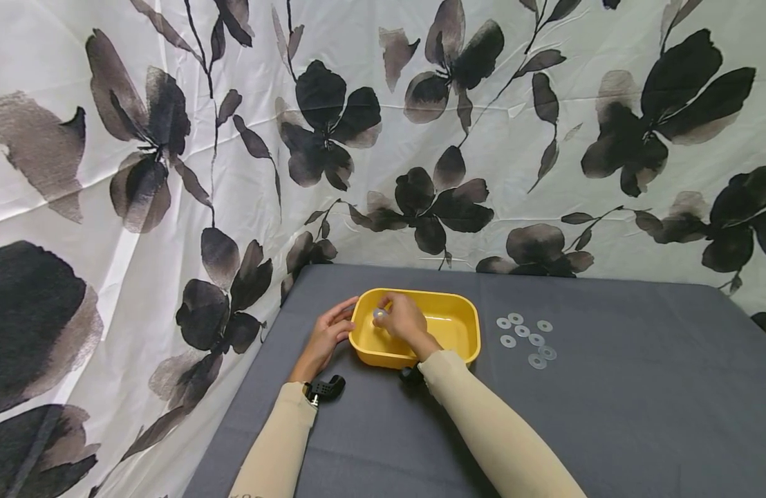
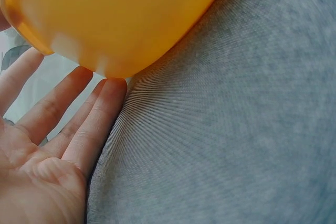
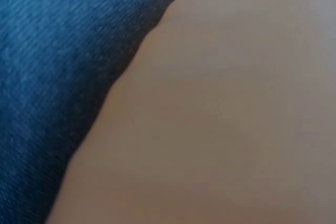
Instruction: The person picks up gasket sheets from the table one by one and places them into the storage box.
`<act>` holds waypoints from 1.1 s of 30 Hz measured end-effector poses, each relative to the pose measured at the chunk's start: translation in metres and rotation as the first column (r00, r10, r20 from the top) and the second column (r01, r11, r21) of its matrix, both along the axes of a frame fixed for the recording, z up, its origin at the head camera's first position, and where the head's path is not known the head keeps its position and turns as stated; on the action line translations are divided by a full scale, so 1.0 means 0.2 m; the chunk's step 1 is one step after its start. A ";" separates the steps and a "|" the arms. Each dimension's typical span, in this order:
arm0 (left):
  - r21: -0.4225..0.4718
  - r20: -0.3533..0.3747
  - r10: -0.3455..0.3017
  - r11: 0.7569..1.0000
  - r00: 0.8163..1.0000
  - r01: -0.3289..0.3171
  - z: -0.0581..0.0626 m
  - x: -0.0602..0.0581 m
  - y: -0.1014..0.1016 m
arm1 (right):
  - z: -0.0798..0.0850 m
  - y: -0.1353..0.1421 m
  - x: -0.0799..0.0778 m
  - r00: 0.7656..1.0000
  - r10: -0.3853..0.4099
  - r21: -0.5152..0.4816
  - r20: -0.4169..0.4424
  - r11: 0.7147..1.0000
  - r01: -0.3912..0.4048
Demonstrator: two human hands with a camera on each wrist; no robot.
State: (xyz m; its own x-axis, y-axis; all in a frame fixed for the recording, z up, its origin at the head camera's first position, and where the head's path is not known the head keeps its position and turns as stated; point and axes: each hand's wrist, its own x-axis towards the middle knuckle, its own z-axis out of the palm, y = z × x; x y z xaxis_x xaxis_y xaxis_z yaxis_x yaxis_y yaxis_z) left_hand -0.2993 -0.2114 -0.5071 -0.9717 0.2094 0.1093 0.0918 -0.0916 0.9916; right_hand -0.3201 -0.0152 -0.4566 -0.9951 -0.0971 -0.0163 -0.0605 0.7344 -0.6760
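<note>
A yellow plastic tub (image 1: 451, 335) stands on the grey cloth. My left hand (image 1: 329, 333) is at its left end, and in the left wrist view straight fingers (image 2: 86, 135) touch the tub's outer wall (image 2: 126, 19). Inside the tub, toward its left part, my right hand (image 1: 406, 320) pinches a small grey washer (image 1: 379, 314), partly covered by the fingers. To the right of the tub, several flat metal washers (image 1: 503, 341) lie loosely grouped, two of them overlapping. The right wrist view shows only a blurred beige sleeve (image 3: 210, 108) beside dark cloth, with no fingers visible.
The grey cloth (image 1: 638, 387) covers the table and runs to its back edge. Behind it and along the left hangs a white curtain (image 1: 370, 207) with dark flowers. Each wrist wears a black camera (image 1: 328, 388).
</note>
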 end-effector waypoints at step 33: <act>-0.004 0.023 0.023 1.000 0.999 -0.023 0.00 0.00 0.01 | -0.04 0.01 -0.02 0.997 -0.036 -0.069 0.071 0.997 0.041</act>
